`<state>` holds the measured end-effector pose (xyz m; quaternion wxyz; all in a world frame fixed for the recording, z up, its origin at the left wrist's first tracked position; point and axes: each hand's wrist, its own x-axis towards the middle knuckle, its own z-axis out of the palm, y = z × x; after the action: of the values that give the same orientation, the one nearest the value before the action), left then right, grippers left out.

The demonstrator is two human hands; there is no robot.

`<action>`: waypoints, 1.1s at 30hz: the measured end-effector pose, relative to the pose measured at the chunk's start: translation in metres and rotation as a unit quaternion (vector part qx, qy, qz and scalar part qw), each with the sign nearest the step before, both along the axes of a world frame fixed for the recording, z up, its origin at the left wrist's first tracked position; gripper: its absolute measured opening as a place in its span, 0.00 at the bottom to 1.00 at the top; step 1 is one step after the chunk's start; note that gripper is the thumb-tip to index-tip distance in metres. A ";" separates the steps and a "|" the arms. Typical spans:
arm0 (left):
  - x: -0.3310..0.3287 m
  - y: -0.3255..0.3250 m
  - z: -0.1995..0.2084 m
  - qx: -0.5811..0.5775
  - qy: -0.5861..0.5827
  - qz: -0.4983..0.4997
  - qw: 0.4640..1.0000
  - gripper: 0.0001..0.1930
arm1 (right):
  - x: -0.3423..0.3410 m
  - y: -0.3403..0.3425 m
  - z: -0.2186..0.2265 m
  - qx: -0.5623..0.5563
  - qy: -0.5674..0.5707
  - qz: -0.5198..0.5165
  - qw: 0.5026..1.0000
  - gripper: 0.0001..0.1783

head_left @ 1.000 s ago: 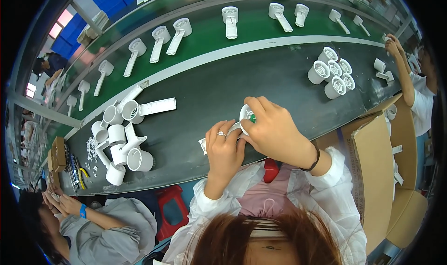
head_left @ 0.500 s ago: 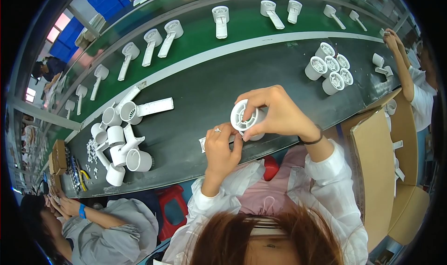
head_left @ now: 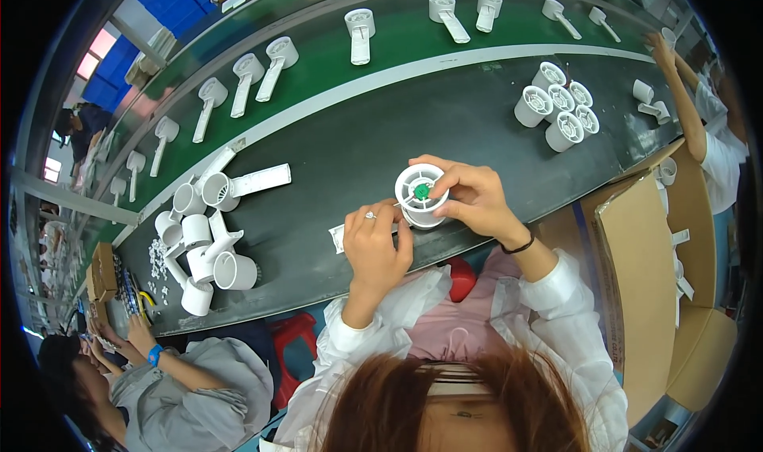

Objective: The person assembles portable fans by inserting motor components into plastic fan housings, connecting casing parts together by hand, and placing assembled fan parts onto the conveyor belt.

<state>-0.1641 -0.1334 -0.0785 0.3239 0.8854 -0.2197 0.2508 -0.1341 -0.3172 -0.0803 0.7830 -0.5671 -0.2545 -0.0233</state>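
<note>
- At far left, loose small white pieces [head_left: 157, 263] lie scattered on the dark tabletop [head_left: 342, 146].
- Just right of them you have a jumbled cluster of white handled cups [head_left: 199, 229], some upright, some tipped.
- Your left hand [head_left: 377, 247] is closed, fingers curled over the handle of the white housing [head_left: 338, 239]; only the handle's end shows past your knuckles.
- That housing is right in front of you, near the tabletop's close edge. It looks like light, stiff, smooth plastic; the handle gives you the steadiest hold.
- The spoked insert [head_left: 400, 191], with its green core [head_left: 421, 191], faces up at the housing's round end. You cannot tell from here how deep it sits.
- It should feel light and rigid; its thin spokes look the most fragile part, so the outer rim is the better place to grip.
- Your right hand [head_left: 477, 202] is partly closed, thumb and fingers pinching that rim from the right.
- Farther right, a group of white spoked cups [head_left: 560, 101] stands close together.
- At far right, an open cardboard box [head_left: 636, 253] stands beside the tabletop.
</note>
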 end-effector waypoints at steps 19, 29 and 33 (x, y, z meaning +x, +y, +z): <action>-0.002 0.001 0.000 0.009 0.026 -0.005 1.000 0.04 | -0.001 -0.021 0.004 -0.181 -0.191 -0.103 0.959 0.16; -0.005 0.006 -0.004 -0.023 0.035 0.023 0.999 0.04 | -0.004 -0.016 -0.006 -0.210 -0.233 -0.114 0.943 0.15; -0.004 0.016 0.003 0.058 -0.015 0.035 0.998 0.03 | -0.006 -0.018 -0.009 -0.203 -0.191 -0.097 0.955 0.15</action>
<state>-0.1680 -0.1172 -0.0750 0.2598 0.9061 -0.2071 0.2619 -0.1406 -0.3351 -0.0893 0.5823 -0.7209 -0.3424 -0.1553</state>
